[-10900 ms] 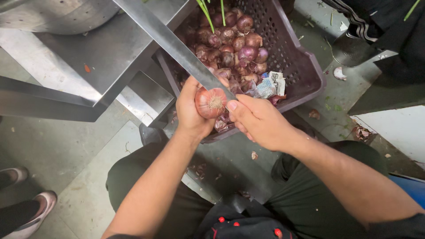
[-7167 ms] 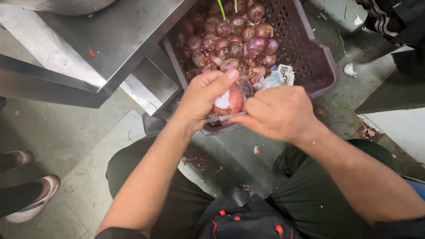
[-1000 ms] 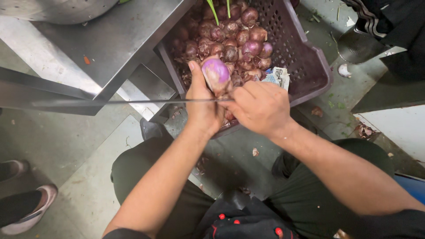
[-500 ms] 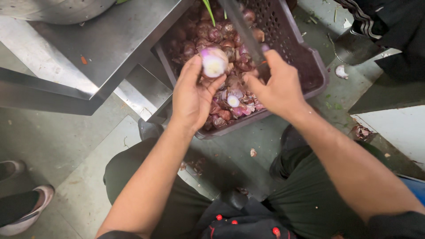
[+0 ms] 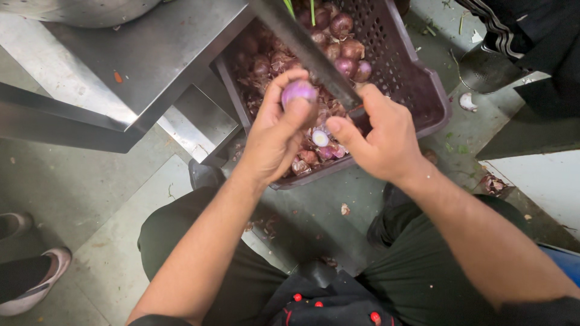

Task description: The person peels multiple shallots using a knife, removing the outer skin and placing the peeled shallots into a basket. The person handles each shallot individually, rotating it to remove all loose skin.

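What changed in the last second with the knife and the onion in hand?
The right hand swung the knife from lying level across the wrists to pointing up and away over the crate. The left hand kept the peeled purple onion, raised on its fingertips. A cut end piece now lies among the onions. Crate and steel table stayed put.

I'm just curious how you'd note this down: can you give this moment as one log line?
left hand: holds peeled onion | right hand: grips knife, blade pointing away | below: purple crate of red onions
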